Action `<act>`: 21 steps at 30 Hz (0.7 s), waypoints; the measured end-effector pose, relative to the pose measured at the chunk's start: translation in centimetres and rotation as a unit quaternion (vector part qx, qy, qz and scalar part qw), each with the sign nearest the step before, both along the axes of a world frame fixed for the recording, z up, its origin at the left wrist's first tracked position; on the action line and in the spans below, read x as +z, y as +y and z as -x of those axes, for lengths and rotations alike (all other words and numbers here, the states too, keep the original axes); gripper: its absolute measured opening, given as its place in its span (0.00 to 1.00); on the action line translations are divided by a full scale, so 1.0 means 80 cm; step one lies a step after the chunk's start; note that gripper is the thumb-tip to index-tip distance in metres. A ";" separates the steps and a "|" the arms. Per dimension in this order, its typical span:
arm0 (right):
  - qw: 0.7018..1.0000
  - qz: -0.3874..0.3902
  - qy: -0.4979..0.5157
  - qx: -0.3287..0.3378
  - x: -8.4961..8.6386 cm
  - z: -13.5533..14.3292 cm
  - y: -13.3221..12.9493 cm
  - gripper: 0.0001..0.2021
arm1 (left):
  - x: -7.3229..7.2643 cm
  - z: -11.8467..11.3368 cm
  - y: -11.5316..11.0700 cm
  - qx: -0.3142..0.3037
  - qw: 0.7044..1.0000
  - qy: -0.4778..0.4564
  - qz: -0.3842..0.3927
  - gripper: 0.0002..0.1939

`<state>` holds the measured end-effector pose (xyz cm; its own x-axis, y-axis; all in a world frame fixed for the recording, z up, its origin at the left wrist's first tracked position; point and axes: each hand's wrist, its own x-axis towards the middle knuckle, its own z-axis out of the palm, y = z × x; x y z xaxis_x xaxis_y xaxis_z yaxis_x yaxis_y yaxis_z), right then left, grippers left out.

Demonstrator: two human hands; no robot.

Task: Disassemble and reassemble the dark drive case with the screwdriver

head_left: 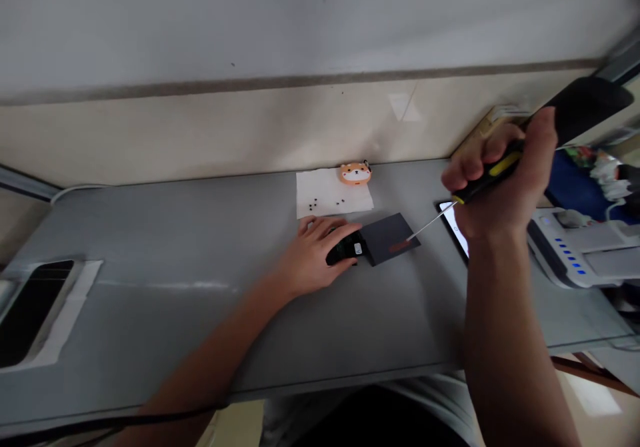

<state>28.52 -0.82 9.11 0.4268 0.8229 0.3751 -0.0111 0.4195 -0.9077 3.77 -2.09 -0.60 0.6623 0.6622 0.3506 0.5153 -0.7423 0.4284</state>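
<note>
My left hand (315, 253) lies over a small black device (345, 247) with a white sticker, its thumb and fingers gripping the sides. A flat dark grey panel (383, 237) adjoins the device on the right; I cannot tell whether the two are joined. My right hand (505, 167) is raised, wrapped round the black and yellow handle of a screwdriver (431, 221). Its thin shaft slants down to the left, and the tip appears over the panel's right part, near a reddish smear or reflection. Whether the tip touches is unclear.
White paper (320, 190) behind the device bears several tiny dark screws and an orange animal-faced case (356, 173). A lit phone or tablet (454, 227) and a white power strip (575, 250) lie right. At far left a dark phone (35, 310) rests on paper. A wall backs the table.
</note>
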 end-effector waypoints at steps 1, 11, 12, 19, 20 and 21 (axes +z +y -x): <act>1.000 -0.011 0.004 -0.022 0.003 -0.004 0.000 0.25 | 0.000 -0.003 0.000 -0.003 1.000 0.002 -0.008 0.23; 0.980 -0.027 -0.188 -0.063 0.005 -0.015 -0.017 0.20 | 0.006 0.006 -0.030 -0.111 0.988 -0.006 -0.110 0.19; 0.964 0.021 -0.262 -0.049 0.000 -0.016 -0.018 0.18 | 0.004 0.006 -0.034 -0.136 0.984 0.009 -0.117 0.19; 0.812 0.273 -0.503 0.111 -0.030 -0.018 -0.010 0.10 | -0.002 0.005 -0.034 -0.156 0.982 0.039 -0.096 0.27; 0.806 0.285 -0.502 0.130 -0.032 -0.018 -0.010 0.11 | 0.001 0.008 -0.030 -0.148 0.983 0.040 -0.100 0.27; 0.799 0.298 -0.500 0.151 -0.033 -0.017 -0.009 0.12 | 0.004 0.011 -0.025 -0.134 0.985 0.039 -0.104 0.26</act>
<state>29.91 -1.56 6.44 -0.0923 0.9914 -0.0923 0.8255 0.0244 -0.5639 2.90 -4.12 -0.26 0.8341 0.3785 0.4012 0.3139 -0.9238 0.2191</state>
